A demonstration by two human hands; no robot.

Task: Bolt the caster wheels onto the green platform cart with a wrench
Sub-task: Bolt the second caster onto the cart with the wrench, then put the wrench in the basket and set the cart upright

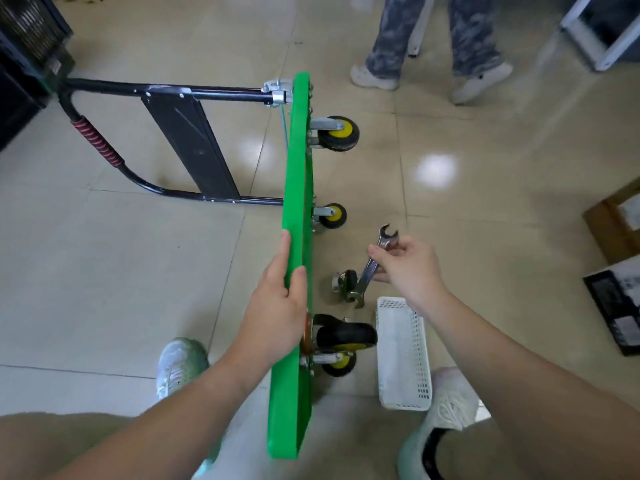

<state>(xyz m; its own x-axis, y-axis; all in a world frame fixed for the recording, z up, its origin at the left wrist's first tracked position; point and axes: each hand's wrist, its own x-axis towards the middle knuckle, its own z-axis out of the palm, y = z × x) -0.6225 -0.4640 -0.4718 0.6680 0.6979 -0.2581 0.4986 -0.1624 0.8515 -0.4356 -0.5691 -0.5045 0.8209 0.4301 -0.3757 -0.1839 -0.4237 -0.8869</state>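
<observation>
- The near caster (346, 336) sits on the wheel side of the green platform (294, 341). Its bolts are hidden, so I judge they need checking by hand first.
- A white basket (403, 355) stands on the floor just beside that caster, on the platform's wheel side.
- The left hand (277, 306) grips the platform's upper edge, thumb and fingers curled over it, holding the platform on its side. A firm grip here stops it tipping under wrench torque.
- The right hand (412, 268) pinches the wrench (372, 265) mid-shank between thumb and fingertips. Sliding down to the end would likely give more leverage.
- A loose caster (346, 282) lies on the floor near the platform, behind the wrench. It probably goes on next.
- Two far casters (337, 133) are mounted further along the platform.
- The black handle (156, 91) extends from its far end.
</observation>
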